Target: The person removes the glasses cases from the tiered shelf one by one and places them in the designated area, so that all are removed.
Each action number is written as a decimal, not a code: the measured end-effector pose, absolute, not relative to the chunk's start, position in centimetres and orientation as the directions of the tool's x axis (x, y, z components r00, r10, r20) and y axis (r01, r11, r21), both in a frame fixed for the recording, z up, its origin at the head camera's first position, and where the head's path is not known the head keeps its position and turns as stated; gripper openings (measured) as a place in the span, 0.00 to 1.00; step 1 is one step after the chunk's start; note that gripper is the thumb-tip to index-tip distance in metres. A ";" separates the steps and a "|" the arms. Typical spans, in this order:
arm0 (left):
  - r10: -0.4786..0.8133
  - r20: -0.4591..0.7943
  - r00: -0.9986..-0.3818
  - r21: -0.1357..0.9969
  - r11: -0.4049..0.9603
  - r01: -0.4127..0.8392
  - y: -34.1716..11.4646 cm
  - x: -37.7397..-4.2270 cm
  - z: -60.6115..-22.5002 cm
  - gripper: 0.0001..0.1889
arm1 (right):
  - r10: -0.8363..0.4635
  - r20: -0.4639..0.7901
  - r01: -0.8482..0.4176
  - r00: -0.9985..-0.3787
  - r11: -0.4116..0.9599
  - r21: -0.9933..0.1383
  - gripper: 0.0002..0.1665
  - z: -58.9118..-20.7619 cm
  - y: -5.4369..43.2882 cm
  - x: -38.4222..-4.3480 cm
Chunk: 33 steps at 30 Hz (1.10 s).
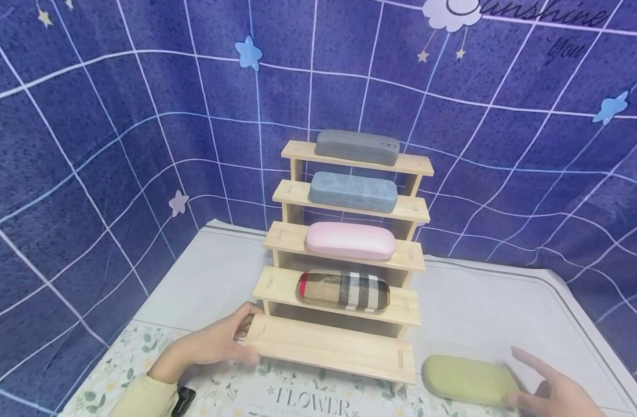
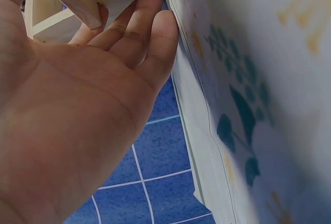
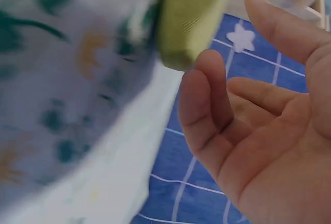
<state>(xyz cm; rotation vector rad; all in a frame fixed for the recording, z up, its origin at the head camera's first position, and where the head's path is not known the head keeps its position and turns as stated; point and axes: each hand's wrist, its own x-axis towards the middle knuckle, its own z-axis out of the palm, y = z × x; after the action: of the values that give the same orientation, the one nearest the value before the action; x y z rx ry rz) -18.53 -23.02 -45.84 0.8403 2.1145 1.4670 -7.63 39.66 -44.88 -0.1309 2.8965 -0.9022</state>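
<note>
A stepped wooden display rack stands on the table. My left hand holds the left end of its lowest step, thumb in front and fingers behind. In the left wrist view the step's end lies between thumb and fingers. A green glasses case lies right of the rack. Beside its right end is my right hand, fingers spread. In the right wrist view, fingertips are right at the end of the green case, with the thumb held away from it.
On the upper steps sit a grey case, a blue case, a pink case and a plaid case, one per step. A floral cloth covers the table's front. Behind hangs a blue gridded curtain.
</note>
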 end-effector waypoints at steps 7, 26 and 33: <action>0.694 -0.008 -0.719 0.942 0.247 0.228 -23.1 -18.6 -46.0 0.38 | -0.060 0.296 -0.212 -0.953 0.832 -0.512 0.39 -41.3 36.3 -8.5; 0.683 -0.015 -0.731 0.922 0.291 0.254 -23.1 -18.6 -45.8 0.39 | -0.273 0.446 -0.515 -0.852 0.589 -0.623 0.32 -35.7 24.4 -12.7; 0.678 -0.014 -0.735 0.922 0.293 0.252 -23.1 -18.6 -45.8 0.39 | -0.300 0.437 -0.529 -0.848 0.535 -0.659 0.31 -35.8 21.1 -14.6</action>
<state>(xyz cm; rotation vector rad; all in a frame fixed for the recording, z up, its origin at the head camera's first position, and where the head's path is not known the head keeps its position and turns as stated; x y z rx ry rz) -18.65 -23.09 -45.85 0.8334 2.1629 1.4309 -14.60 21.10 -35.77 -0.8251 2.9840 -1.4429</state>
